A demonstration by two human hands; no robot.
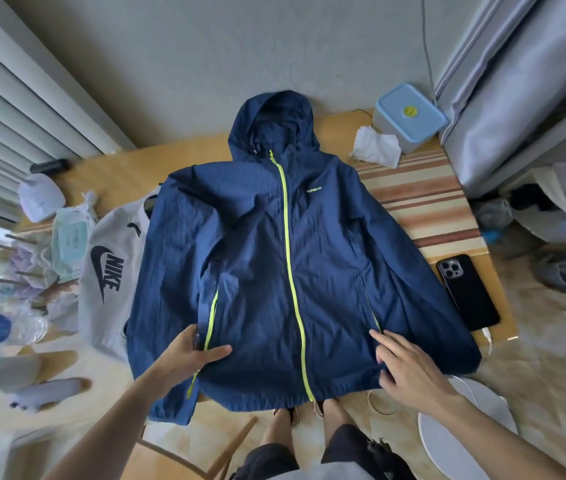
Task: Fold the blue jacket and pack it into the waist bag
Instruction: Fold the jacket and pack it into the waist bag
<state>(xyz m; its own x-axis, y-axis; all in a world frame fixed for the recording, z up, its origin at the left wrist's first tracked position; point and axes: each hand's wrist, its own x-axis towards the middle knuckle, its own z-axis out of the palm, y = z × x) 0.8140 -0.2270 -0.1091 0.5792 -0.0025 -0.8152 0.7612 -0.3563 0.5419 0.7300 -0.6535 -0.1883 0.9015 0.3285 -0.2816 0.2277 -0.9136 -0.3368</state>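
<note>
The blue jacket (pixel 274 258) lies spread flat, front up, on the wooden table (pixel 115 174), hood at the far side, neon yellow zipper closed down the middle. Its hem hangs over the near edge. My left hand (pixel 193 353) rests flat on the lower left front, by the yellow pocket zipper. On the lower right front lies my right hand (pixel 408 368), fingers spread, holding nothing. A grey Nike bag (pixel 108 271) sits at the jacket's left, partly under the left sleeve; I cannot tell if it is the waist bag.
A black phone (pixel 467 292) lies at the table's right edge on a striped mat (pixel 413 195). A blue-lidded box (pixel 408 114) and a crumpled white cloth (pixel 376 150) stand at the back right. Wipes packs, bottles and clutter fill the left side. A white stool (pixel 461 441) stands near right.
</note>
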